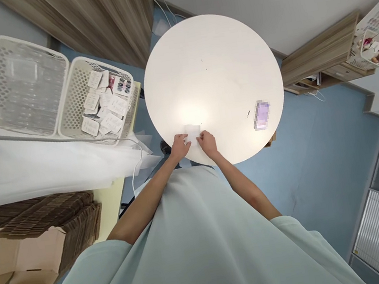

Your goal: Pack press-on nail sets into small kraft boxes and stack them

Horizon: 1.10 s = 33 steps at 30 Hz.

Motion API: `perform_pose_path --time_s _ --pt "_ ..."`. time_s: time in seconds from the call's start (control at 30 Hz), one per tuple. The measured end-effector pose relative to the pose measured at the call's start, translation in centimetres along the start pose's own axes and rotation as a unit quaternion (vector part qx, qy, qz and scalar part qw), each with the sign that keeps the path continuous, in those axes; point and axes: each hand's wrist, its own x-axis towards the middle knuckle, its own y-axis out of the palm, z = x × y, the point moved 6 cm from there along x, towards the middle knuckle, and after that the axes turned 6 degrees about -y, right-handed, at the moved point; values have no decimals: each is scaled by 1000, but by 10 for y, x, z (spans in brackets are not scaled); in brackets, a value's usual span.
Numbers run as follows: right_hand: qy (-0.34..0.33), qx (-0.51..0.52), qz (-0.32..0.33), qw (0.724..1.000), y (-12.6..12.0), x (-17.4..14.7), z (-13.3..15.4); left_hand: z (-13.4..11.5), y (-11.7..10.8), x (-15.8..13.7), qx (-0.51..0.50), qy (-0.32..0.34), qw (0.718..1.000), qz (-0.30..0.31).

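Note:
A small, flat, whitish square packet (193,132) lies on the near edge of the round white table (213,61). Its contents are too small and pale to make out. My left hand (180,147) pinches its left side, with thumb and fingers bent in. On the opposite side my right hand (207,143) grips the packet's right edge between curled fingers and thumb. Both forearms reach in from below, and the hands are a packet's width apart.
To the left stand a white basket of clear plastic boxes (26,76) and a basket of white cards (107,107). White foam sheets (53,166) and folded cardboard boxes (75,217) lie below them. A pixelated purple thing (262,115) rests on the table's right.

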Motion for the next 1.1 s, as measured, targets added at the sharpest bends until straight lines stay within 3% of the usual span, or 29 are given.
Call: perform_pose_path --time_s 0.17,0.3,0.5,0.77,1.1 --pt "19 -8 36 999 39 -5 40 32 -40 -13 62 5 997 -41" --pt "15 -34 45 998 44 -6 62 37 -53 -20 91 25 994 -54" --pt "4 29 59 998 20 -22 58 16 -51 -39 65 37 990 -118" --pt "-66 129 44 989 -10 -55 44 18 -49 -106 -55 29 979 -193" --pt "-109 151 6 982 -49 -76 71 20 -86 -148 -157 40 948 -275"
